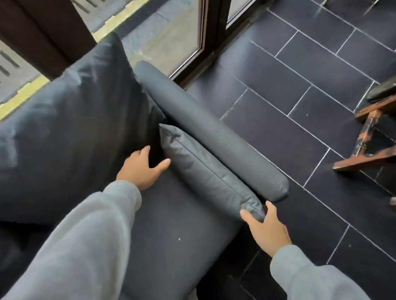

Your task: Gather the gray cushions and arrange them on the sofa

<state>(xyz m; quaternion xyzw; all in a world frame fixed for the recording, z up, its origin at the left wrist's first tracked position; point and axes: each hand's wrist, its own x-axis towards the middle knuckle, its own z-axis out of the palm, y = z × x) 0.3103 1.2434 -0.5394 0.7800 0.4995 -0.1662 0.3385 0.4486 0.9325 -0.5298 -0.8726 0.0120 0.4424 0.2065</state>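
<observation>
Sofa: dark gray seat (177, 228) seen from above, with a rounded, padded armrest (212, 132) along its right edge.
Small cushion: a gray cushion (209, 171) is stood on its edge on the seat, pressed against the inner side of the armrest.
Large cushion: a bigger gray cushion (63, 132) is propped against the back of the sofa, beside a window.
Right hand: the right hand (265, 229) is held at the near corner of the small cushion, its grip pinching that corner between thumb and fingers.
Left hand: the left hand (141, 169) is laid on the seat in the gap between the two cushions, grip spread and nothing held; its thumb is just beside the small cushion's far end.
Sleeves: both arms are covered in light gray sleeves (81, 266).
Floor: dark rectangular tiles (309, 84) with pale grout are seen to the right of the sofa.
Room: dark-framed glass doors (213, 22) are seen behind the armrest, and worn wooden furniture (393, 149) stands at the right edge.
</observation>
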